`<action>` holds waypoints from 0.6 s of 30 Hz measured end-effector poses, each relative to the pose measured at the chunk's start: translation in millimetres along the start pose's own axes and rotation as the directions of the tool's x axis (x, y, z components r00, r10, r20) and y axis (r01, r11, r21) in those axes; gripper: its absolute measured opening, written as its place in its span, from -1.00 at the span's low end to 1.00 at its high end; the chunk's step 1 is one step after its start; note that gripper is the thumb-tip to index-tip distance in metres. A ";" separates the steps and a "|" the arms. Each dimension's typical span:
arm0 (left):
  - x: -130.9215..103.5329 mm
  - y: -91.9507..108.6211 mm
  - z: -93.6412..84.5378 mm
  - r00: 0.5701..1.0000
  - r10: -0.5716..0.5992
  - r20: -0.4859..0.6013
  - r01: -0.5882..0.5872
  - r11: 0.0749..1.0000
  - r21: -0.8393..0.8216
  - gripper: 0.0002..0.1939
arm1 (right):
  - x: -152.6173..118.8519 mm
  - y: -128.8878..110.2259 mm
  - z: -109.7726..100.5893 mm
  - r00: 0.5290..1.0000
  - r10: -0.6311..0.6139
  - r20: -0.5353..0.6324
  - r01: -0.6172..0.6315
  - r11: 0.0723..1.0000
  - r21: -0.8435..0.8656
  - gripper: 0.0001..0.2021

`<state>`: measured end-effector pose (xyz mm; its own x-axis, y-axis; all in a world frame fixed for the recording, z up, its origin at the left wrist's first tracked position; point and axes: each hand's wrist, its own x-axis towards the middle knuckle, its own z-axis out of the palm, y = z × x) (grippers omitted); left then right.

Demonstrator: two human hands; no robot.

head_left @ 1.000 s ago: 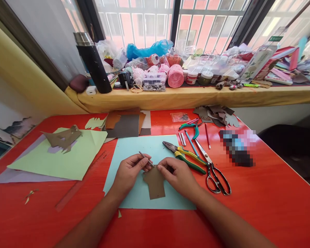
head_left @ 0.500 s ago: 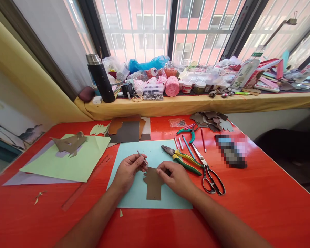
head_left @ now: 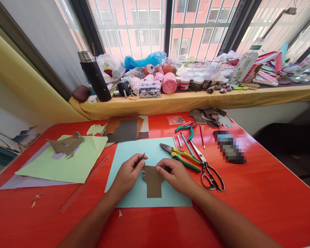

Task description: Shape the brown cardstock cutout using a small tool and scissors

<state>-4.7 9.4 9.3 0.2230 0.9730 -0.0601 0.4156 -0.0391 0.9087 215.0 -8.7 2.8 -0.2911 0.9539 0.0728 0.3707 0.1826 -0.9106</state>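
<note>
My left hand [head_left: 128,171] is closed around a thin grey rod [head_left: 143,157], pinched between thumb and fingers with its upper end sticking out. The rod's lower end is hidden by the fingers. At the upper right edge of a brown leather-like cut-out [head_left: 154,184], my right hand [head_left: 179,175] pinches the piece with thumb and forefinger. The cut-out has a straight lower part, a wavy left edge and a small dark hole near its bottom. Beneath it lies a light blue sheet [head_left: 126,148].
Right of the hands lie yellow-green pliers [head_left: 180,154], scissors [head_left: 205,162], small cutters [head_left: 187,128] and several pens. Brown scraps [head_left: 209,117] are heaped behind. Green paper [head_left: 90,162] with a brown offcut [head_left: 67,144] lies left. A black flask [head_left: 98,79] stands on the crowded sill.
My left hand has turned the rod, which now leans up to the right instead of up to the left. The right hand still pinches the cut-out. The whole view has shifted slightly.
</note>
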 end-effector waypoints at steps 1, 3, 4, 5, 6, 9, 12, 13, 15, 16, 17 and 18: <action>0.8 -1.0 -1.7 1.000 0.023 -0.012 -0.022 0.996 0.082 -0.71 | -0.2 0.0 0.1 1.000 0.001 0.001 -0.001 1.000 0.004 -0.81; 2.4 -2.4 -4.8 0.993 0.109 -0.043 -0.097 0.971 0.220 -0.73 | -0.5 -0.1 0.2 1.000 0.004 0.000 -0.004 1.000 0.008 -0.81; 2.8 -2.4 -6.2 0.986 0.158 -0.056 -0.138 0.956 0.258 -0.74 | -0.6 -0.1 0.3 1.000 0.005 -0.002 -0.005 1.000 0.011 -0.80; 2.9 -1.9 -7.5 0.978 0.200 -0.065 -0.175 0.946 0.274 -0.75 | -0.7 0.0 0.3 1.000 0.004 -0.005 -0.004 1.000 0.014 -0.80; 2.5 -0.8 -8.7 0.970 0.231 -0.070 -0.204 0.940 0.275 -0.76 | -0.8 0.1 0.3 1.000 0.001 -0.008 -0.001 1.000 0.017 -0.80; -0.8 4.9 -11.1 0.965 0.261 -0.023 -0.249 0.941 0.231 -0.77 | -1.0 0.5 0.2 1.000 -0.009 -0.010 0.009 1.000 0.012 -0.80; -5.4 10.8 -11.9 0.971 0.217 0.105 -0.230 0.963 0.140 -0.81 | -1.6 0.2 0.0 1.000 -0.022 -0.006 0.022 1.000 -0.005 -0.79; -6.7 12.4 -11.7 0.974 0.187 0.130 -0.202 0.972 0.116 -0.83 | -1.9 -0.3 -0.1 1.000 -0.026 -0.004 0.026 1.000 -0.012 -0.79; -8.9 14.9 -10.4 0.982 0.109 0.152 -0.122 0.990 0.074 -0.87 | -2.2 -1.6 -0.3 0.999 -0.031 -0.004 0.031 0.999 -0.021 -0.80; -9.8 15.9 -9.2 0.985 0.066 0.162 -0.074 0.996 0.040 -0.87 | -2.4 -2.4 -0.3 0.999 -0.032 -0.006 0.032 0.999 -0.023 -0.80; -10.4 17.0 -7.6 0.984 0.026 0.178 -0.025 1.000 -0.007 -0.85 | -2.4 -3.1 -0.3 0.999 -0.031 -0.009 0.031 0.999 -0.024 -0.80; -11.0 18.0 -5.9 0.979 -0.006 0.203 0.019 0.998 -0.062 -0.83 | -2.5 -3.6 -0.1 0.999 -0.029 -0.012 0.029 0.999 -0.025 -0.81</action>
<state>-4.8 -0.6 28.8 0.3949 0.9066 -0.1486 0.3645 -0.0062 0.9312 214.5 -11.7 5.9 -0.2909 0.9510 0.1044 0.3840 0.2160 -0.8977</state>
